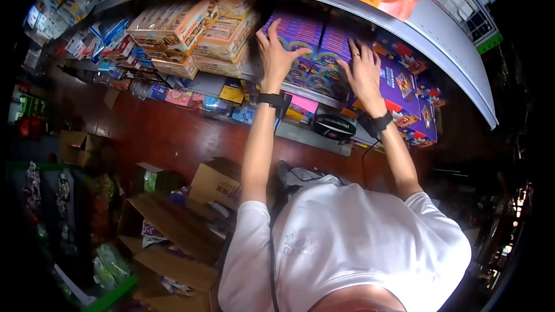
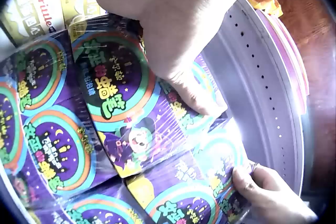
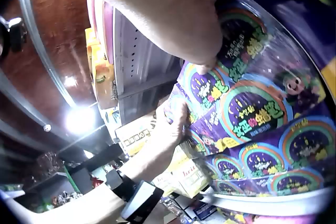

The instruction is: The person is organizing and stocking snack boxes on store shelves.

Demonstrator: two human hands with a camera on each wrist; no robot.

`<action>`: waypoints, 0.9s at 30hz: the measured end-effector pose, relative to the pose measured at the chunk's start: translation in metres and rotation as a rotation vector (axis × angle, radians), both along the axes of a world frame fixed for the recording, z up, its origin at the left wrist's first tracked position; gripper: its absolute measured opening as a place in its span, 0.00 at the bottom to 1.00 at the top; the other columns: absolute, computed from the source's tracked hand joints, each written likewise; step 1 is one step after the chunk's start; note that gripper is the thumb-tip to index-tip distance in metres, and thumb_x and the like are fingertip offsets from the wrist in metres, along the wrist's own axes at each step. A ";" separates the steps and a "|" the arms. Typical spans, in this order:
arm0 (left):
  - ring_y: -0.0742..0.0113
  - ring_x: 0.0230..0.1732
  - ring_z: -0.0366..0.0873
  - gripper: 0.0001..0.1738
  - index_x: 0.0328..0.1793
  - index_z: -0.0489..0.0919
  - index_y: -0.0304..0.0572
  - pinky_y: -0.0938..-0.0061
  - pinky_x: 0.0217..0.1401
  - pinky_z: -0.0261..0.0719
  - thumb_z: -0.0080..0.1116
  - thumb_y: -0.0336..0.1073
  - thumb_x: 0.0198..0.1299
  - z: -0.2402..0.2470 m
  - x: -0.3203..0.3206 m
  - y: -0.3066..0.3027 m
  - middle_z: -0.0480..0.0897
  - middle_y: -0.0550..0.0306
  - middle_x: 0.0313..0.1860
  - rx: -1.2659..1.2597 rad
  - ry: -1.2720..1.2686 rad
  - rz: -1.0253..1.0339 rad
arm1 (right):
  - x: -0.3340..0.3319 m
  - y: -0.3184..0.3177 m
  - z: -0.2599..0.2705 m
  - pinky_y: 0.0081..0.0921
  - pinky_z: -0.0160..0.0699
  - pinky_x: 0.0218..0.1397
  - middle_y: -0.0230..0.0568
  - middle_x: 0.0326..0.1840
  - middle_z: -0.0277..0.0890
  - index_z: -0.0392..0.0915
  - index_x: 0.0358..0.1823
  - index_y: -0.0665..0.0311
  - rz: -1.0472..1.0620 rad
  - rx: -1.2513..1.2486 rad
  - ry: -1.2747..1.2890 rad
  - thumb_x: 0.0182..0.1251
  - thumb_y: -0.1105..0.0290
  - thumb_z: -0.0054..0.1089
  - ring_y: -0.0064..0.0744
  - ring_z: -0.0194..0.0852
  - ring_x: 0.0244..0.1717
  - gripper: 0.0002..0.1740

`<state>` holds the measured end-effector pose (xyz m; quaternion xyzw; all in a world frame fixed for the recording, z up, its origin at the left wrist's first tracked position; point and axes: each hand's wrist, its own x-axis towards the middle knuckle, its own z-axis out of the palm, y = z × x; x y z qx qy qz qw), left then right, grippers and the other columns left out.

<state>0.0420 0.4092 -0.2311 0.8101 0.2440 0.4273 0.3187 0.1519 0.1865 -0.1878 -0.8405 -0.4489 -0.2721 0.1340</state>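
Note:
Purple snack boxes (image 1: 306, 66) with rainbow rings and cartoon figures stand stacked in plastic wrap on the shelf. My left hand (image 1: 277, 58) lies over the left part of the stack, fingers spread and thumb stretched toward the box fronts. In the left wrist view its thumb touches the front of a wrapped box (image 2: 121, 92). Toward the stack's right side, my right hand (image 1: 364, 75) rests with extended fingers on the purple boxes. Its thumb shows against the box fronts in the left wrist view. Part of its fingers is hidden in the right wrist view.
Cream-coloured wafer boxes (image 1: 222, 34) are piled left of the purple stack. An upper shelf edge (image 1: 347, 8) curves close above my hands. Larger purple cartons (image 1: 404, 89) stand at the right. Opened cardboard boxes (image 1: 173, 225) lie on the floor behind.

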 end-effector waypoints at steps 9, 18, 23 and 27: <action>0.31 0.74 0.65 0.79 0.85 0.48 0.29 0.46 0.78 0.63 0.89 0.54 0.33 -0.023 -0.007 0.003 0.67 0.26 0.73 0.021 -0.313 0.018 | -0.006 0.004 0.028 0.49 0.62 0.76 0.56 0.67 0.72 0.68 0.76 0.67 0.029 -0.296 -0.060 0.69 0.48 0.67 0.57 0.69 0.70 0.42; 0.36 0.79 0.62 0.77 0.86 0.53 0.35 0.44 0.81 0.61 0.88 0.56 0.32 -0.051 0.003 0.014 0.65 0.35 0.79 -0.059 -0.495 0.018 | -0.011 0.021 0.024 0.48 0.70 0.72 0.61 0.67 0.69 0.64 0.79 0.66 0.036 -0.317 0.038 0.62 0.55 0.76 0.62 0.70 0.68 0.47; 0.31 0.79 0.57 0.74 0.86 0.53 0.37 0.40 0.79 0.60 0.84 0.61 0.39 -0.056 -0.005 0.009 0.62 0.35 0.80 -0.127 -0.499 0.024 | -0.011 0.019 0.022 0.49 0.70 0.72 0.64 0.66 0.68 0.64 0.79 0.68 0.045 -0.320 0.054 0.63 0.58 0.75 0.65 0.70 0.67 0.46; 0.44 0.66 0.72 0.43 0.70 0.71 0.36 0.49 0.67 0.69 0.79 0.52 0.56 -0.038 -0.054 0.038 0.75 0.39 0.62 0.044 -0.702 0.184 | 0.000 0.013 0.022 0.54 0.67 0.74 0.68 0.70 0.65 0.60 0.81 0.65 0.076 -0.370 0.051 0.66 0.57 0.73 0.69 0.66 0.70 0.46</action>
